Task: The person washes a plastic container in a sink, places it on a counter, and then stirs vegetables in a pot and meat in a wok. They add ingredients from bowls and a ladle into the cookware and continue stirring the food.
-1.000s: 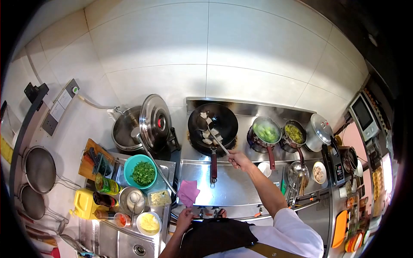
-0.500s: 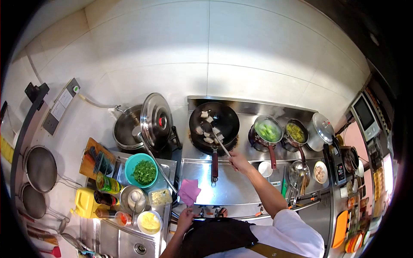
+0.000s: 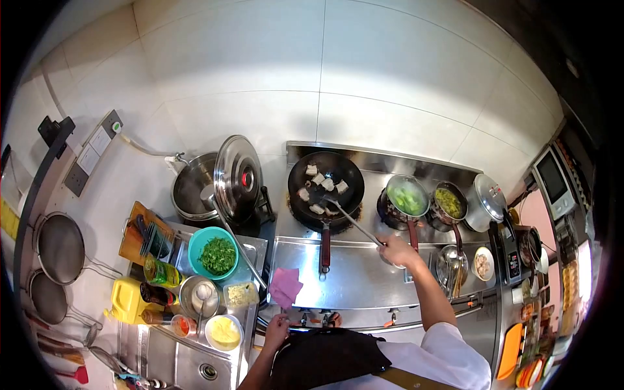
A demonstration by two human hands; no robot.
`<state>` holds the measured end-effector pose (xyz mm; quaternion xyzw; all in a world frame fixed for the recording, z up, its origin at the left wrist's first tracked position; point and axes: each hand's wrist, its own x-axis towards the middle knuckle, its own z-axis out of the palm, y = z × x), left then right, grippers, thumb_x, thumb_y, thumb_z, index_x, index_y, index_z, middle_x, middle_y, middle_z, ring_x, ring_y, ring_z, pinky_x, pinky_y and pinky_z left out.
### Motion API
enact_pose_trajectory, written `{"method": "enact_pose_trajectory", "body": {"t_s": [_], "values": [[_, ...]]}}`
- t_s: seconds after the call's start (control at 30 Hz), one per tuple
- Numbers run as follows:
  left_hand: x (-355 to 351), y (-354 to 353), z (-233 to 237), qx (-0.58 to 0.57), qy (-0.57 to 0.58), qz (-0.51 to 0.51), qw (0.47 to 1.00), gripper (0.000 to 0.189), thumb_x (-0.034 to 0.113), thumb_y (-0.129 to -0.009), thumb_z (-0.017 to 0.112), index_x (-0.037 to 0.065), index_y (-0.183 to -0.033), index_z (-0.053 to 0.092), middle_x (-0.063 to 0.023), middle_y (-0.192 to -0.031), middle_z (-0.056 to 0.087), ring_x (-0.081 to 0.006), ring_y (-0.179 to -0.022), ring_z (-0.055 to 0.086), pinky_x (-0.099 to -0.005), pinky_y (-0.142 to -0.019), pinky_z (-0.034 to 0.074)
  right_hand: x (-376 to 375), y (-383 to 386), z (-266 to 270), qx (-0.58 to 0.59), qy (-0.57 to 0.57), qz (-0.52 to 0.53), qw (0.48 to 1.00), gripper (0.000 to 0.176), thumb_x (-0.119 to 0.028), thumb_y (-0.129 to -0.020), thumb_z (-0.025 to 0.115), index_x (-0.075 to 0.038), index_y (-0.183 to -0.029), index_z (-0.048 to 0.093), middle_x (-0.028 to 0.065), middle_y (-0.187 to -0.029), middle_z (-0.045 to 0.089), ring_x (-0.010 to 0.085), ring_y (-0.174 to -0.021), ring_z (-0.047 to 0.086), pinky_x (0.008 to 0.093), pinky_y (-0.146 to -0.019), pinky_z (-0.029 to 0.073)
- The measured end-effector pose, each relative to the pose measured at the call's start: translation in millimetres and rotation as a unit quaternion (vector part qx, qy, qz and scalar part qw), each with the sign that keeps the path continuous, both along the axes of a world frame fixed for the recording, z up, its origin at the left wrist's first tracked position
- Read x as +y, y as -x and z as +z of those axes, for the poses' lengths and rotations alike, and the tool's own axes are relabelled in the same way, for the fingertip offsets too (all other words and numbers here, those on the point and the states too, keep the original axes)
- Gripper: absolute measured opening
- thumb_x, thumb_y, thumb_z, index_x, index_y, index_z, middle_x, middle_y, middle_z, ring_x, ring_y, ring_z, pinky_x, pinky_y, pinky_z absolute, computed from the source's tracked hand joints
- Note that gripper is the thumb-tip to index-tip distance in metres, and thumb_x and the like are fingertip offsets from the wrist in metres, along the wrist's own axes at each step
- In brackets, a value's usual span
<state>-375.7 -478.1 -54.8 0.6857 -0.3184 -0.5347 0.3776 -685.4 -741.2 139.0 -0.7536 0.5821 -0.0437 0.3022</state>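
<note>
My right hand (image 3: 399, 252) is closed round the handle of a long metal ladle (image 3: 356, 224). The ladle's head is down in a black wok (image 3: 349, 188), near its front right side. Several pale pieces of food (image 3: 327, 184) lie spread over the wok's bottom. The wok's dark red-brown handle (image 3: 325, 250) points toward me, untouched by either hand. My left hand (image 3: 277, 329) is low at the stove's front edge, fingers curled; whatever they grip is too small to make out. Just above it lies a pink cloth (image 3: 285, 286).
Right of the wok stand a pot of greens (image 3: 408, 197), a smaller pan (image 3: 449, 200) and a lidded pot (image 3: 485, 200). At left are a lidded steel pot (image 3: 194, 188), a turquoise bowl (image 3: 199, 250) of chopped greens, bottles and a yellow jug (image 3: 127, 302).
My right hand has moved right and slightly toward me, drawing the ladle's head toward the wok's front right. The food pieces have shifted apart. My left hand has hardly moved.
</note>
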Motion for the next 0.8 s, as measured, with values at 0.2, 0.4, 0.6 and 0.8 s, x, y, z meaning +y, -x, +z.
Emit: {"method": "enact_pose_trajectory", "body": {"t_s": [0.2,0.4,0.6,0.8], "values": [[-2,5,-28,0.000,0.018,-0.050,0.999,0.030,0.013,-0.084,0.053,-0.001,-0.111,0.052,-0.0061,-0.073,0.059,-0.0119,-0.057,0.054,-0.0252,-0.049,0.043,-23,-6,-68,0.027,0.118,0.013,0.993,0.026,-0.012,-0.076,0.052,0.000,-0.098,0.059,0.0269,-0.082,0.061,0.0426,-0.083,0.059,0.0496,-0.077,0.045],[-4,1,-17,-0.003,0.027,-0.012,1.000,0.030,0.014,-0.085,0.052,0.000,-0.111,0.052,-0.0066,-0.076,0.059,-0.0116,-0.059,0.054,-0.0252,-0.049,0.043,-31,-17,-85,-0.014,0.121,-0.052,0.991,0.040,-0.010,-0.077,0.051,-0.004,-0.116,0.056,0.0279,-0.090,0.061,0.0426,-0.088,0.058,0.0474,-0.079,0.046],[4,-29,9,-0.022,0.125,0.183,0.975,0.022,0.014,-0.090,0.047,0.002,-0.107,0.053,-0.0050,-0.073,0.059,-0.0098,-0.058,0.052,-0.0248,-0.050,0.043,-69,-13,-183,-0.134,0.157,-0.031,0.978,0.040,-0.006,-0.080,0.053,-0.004,-0.120,0.053,0.0099,-0.064,0.057,0.0164,-0.054,0.053,0.0342,-0.050,0.044],[39,-96,-3,0.144,0.175,0.625,0.747,0.023,0.016,-0.086,0.054,0.012,-0.108,0.047,-0.0065,-0.074,0.058,-0.0146,-0.054,0.052,-0.0283,-0.046,0.043,-10,-43,-91,-0.276,-0.083,-0.146,0.946,0.041,-0.009,-0.084,0.050,-0.004,-0.125,0.049,-0.0021,-0.055,0.041,0.0080,-0.040,0.039,0.0258,-0.033,0.031]]}}
